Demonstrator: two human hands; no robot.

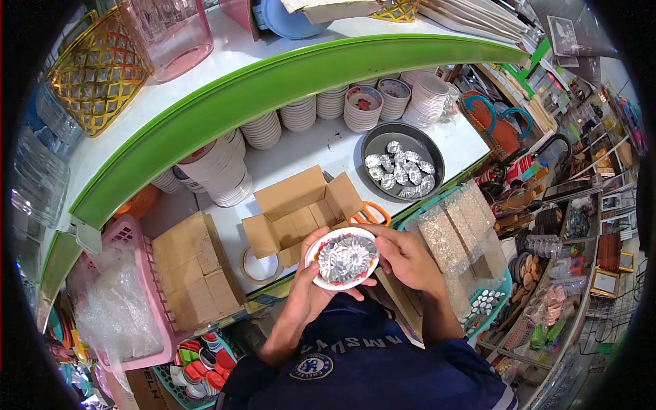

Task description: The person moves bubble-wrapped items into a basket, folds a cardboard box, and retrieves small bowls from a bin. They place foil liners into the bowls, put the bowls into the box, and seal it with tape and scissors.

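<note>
From where I stand, the small white bowl (338, 286) is full of fluted silver tins (346, 257). More tins of the same kind (403, 176) lie loosely scattered in the dark round pan (374, 140), close to the front edge of the white shelf (307, 147) toward its right end. A cardboard box (290, 191) stands with its flaps open at the middle of that front edge, orange-handled scissors (384, 213) just beside it. To the left, a pink basket (154, 287) holds crumpled clear plastic (119, 311); to the right, a turquoise basket (504, 294) carries bubble-wrapped packs (454, 229).

The bowl sits between both hands, in front of the chest and nearer than the box. The left hand (305, 290) grasps its left side, thumb against the rim; the right hand (406, 260) grasps the right side of the rim.
</note>
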